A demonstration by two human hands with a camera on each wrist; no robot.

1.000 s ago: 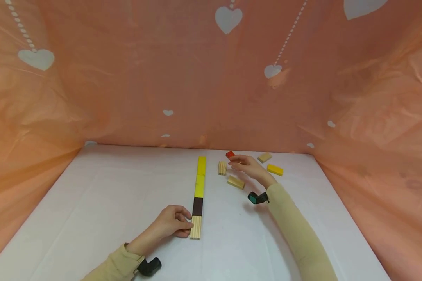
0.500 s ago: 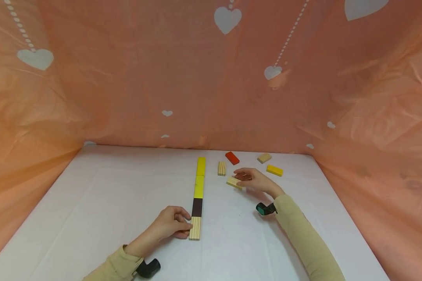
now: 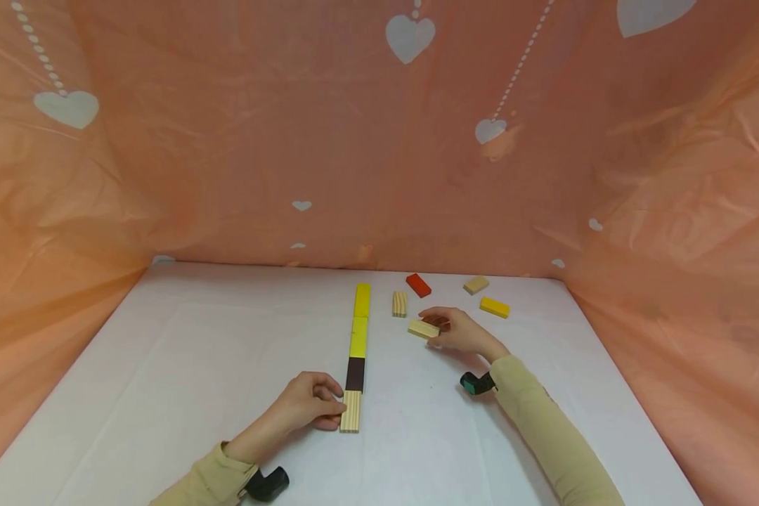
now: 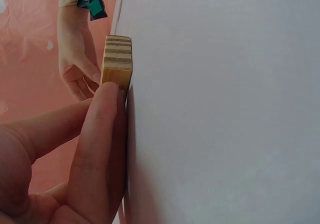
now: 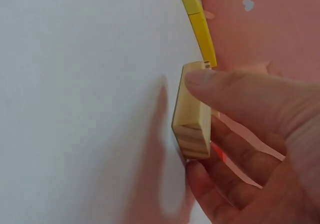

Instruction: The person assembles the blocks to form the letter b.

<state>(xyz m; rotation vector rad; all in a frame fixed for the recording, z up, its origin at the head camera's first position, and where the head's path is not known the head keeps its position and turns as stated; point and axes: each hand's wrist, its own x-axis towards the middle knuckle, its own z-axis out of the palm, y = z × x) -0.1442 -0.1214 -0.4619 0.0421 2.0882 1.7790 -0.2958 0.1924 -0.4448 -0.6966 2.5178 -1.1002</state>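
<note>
My right hand (image 3: 462,332) holds a plain wooden block (image 3: 423,329) between thumb and fingers, low over the white table or on it; which, I cannot tell. In the right wrist view the thumb lies on one face of that block (image 5: 192,106), the fingers at its other side. My left hand (image 3: 308,400) rests beside a striped wooden block (image 3: 351,411), its thumb touching the long left side without reaching around. That striped block (image 4: 118,53) ends a straight row: beyond it lie a dark block (image 3: 355,374) and two yellow blocks (image 3: 358,337).
Beyond my right hand lie a red block (image 3: 419,285), a striped wooden block (image 3: 399,304), a pale wooden block (image 3: 476,284) and a yellow block (image 3: 495,307). Orange cloth with white hearts (image 3: 411,39) walls the white table (image 3: 196,365) at back and sides.
My right hand has come back from near the red block to the plain wooden block and now grips it; the block has turned slightly. The left hand stays put.
</note>
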